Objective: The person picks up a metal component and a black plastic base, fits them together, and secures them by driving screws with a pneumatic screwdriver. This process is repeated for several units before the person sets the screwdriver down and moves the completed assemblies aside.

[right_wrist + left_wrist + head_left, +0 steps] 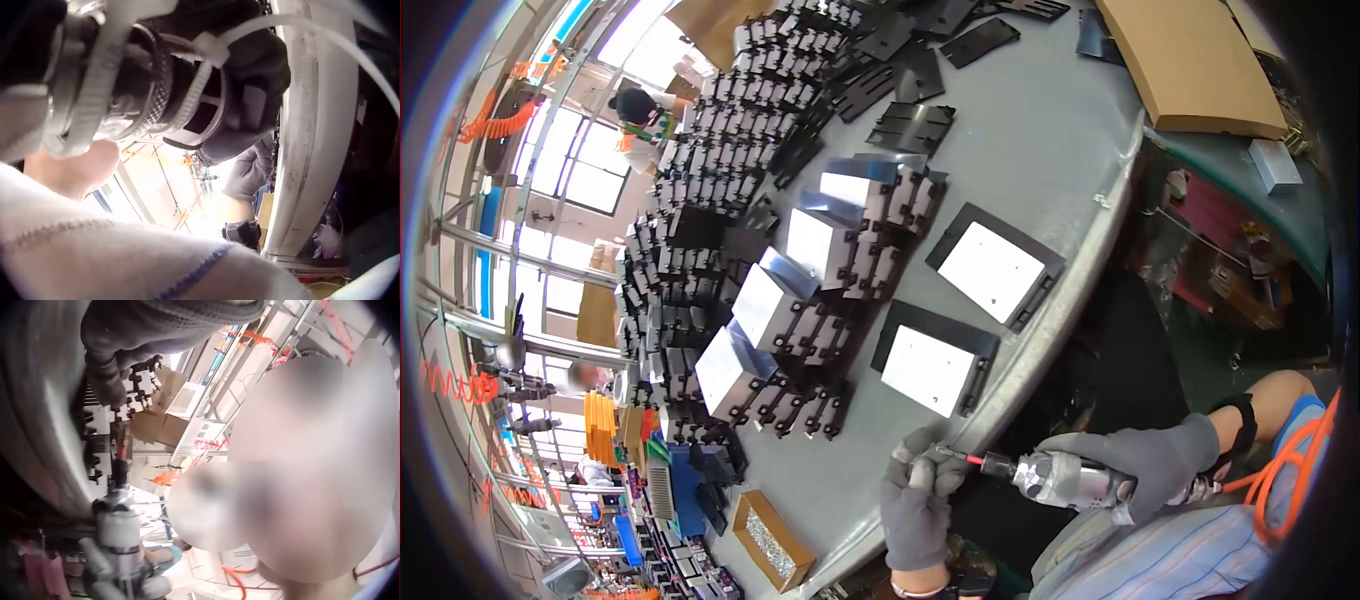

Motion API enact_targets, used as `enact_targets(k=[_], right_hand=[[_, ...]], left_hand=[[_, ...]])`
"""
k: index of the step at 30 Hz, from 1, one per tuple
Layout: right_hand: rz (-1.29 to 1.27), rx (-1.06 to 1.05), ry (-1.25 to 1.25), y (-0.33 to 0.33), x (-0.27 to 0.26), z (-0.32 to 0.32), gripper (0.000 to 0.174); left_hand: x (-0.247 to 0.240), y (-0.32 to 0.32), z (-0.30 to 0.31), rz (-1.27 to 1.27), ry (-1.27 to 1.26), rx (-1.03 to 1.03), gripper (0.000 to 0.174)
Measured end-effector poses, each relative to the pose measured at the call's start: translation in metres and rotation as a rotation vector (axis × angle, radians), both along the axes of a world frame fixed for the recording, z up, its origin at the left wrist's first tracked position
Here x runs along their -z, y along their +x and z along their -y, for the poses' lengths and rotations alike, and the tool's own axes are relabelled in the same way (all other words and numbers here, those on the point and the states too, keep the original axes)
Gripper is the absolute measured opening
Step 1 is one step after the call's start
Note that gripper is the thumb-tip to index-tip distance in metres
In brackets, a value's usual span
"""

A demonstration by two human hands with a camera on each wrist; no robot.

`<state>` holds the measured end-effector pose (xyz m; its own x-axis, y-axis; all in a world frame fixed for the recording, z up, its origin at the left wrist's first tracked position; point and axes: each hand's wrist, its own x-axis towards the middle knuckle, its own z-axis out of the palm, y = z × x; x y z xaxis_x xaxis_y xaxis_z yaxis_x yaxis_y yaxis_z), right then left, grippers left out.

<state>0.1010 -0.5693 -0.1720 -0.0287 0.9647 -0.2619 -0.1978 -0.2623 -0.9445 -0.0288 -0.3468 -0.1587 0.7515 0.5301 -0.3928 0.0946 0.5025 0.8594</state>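
Observation:
The gloved right hand [1145, 462] grips a silver air screwdriver [1060, 478], its red-tipped bit pointing left. At that tip the gloved left hand [917, 500] has its fingers curled, pinching something too small to make out. The left wrist view shows the left hand [134, 337] above the tool [119, 531]. In the right wrist view the right hand [250, 94] wraps the tool body [134, 87], with the left hand [250, 172] beyond. Two white plates [928, 370] [992, 270] on black pieces lie near the table edge.
A cardboard box of small metal parts [772, 540] stands at the table's near left. Rows of white and black assemblies [800, 310] fill the table's left side. Flat black pieces [910, 125] lie at the back. A large carton [1200, 70] is at the upper right.

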Motion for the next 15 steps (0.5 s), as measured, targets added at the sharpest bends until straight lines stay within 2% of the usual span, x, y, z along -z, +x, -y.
enact_targets(k=[5,7,8,11,13,15], right_hand=[[0.014,-0.020,0.018,0.000,-0.002,-0.005,0.095],[0.029,0.001,0.007,-0.003,-0.001,-0.003,0.091],[0.010,-0.006,-0.026,-0.003,-0.003,-0.003,0.091],[0.045,0.015,-0.009,-0.004,-0.005,-0.005,0.087],[0.031,0.001,-0.035,-0.005,-0.006,-0.004,0.087],[0.043,0.002,-0.016,-0.004,-0.009,-0.006,0.087]], left_hand=[[0.004,0.005,0.003,-0.004,0.024,-0.054,0.038],[0.005,0.002,-0.001,-0.045,0.128,0.078,0.045],[0.006,0.005,0.003,-0.114,0.253,0.060,0.053],[0.013,0.003,-0.003,-0.128,0.198,0.071,0.059],[0.016,0.000,-0.005,-0.090,0.329,0.121,0.065],[0.011,0.006,0.001,-0.096,0.230,0.043,0.060]])
